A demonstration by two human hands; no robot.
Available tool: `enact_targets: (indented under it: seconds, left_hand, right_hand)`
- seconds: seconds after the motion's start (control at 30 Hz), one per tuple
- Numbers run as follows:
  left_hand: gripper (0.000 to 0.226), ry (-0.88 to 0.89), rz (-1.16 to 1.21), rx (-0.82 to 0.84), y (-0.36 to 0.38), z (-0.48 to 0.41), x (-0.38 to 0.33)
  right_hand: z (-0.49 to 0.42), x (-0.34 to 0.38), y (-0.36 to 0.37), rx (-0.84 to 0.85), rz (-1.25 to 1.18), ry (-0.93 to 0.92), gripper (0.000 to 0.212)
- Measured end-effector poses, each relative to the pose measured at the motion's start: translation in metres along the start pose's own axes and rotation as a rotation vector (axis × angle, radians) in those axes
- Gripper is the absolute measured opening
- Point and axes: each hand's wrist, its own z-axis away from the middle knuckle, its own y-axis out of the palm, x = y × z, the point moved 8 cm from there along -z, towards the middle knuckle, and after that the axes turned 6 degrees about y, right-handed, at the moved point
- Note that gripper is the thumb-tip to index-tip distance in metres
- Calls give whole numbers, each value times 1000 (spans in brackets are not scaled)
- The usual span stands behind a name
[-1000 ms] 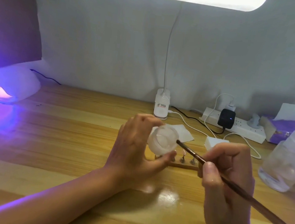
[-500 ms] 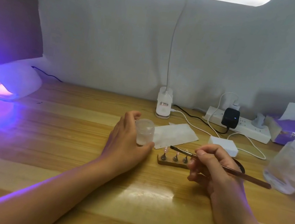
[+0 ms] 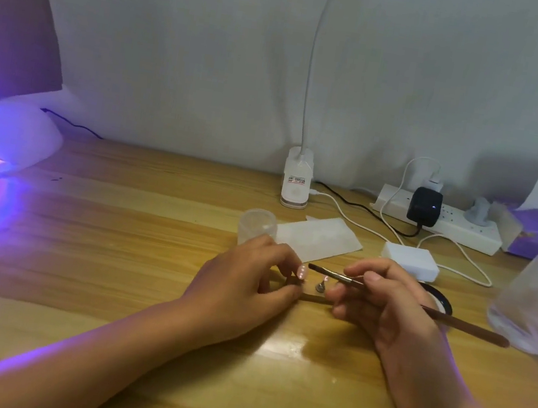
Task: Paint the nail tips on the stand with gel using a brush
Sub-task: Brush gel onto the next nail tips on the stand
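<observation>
Nail tip [image 3: 302,272] pinched at the stand [image 3: 313,299] by left hand [image 3: 245,287]; right hand [image 3: 385,299] grips brush [image 3: 419,306], bristles just beside it.

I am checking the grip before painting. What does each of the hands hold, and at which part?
The right hand pinches the brush near its metal collar. The left hand pinches the left end of the stand.

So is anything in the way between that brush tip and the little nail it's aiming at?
Nothing visible. The brush, held in the right hand, has its bristles in open air just right of the nail tip. The left hand steadies the stand from the other side.
</observation>
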Motion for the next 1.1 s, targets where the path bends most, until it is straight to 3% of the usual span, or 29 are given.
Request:
enact_targets:
  seconds: [0.47,0.77,0.87,1.1]
  left_hand:
    - [13,210,-174,-74,-5,6,-23]
    - [15,122,137,115,10,3,-10]
    - [14,120,151,116,10,2,-9]
    - [9,200,41,120,11,7,-17]
  right_hand:
    - [4,1,2,-35,103,36,5]
    - [4,-1,-5,-128,51,31,27]
    - [5,1,-3,-107,61,20,32]
    - [8,5,-6,-160,124,-46,20]
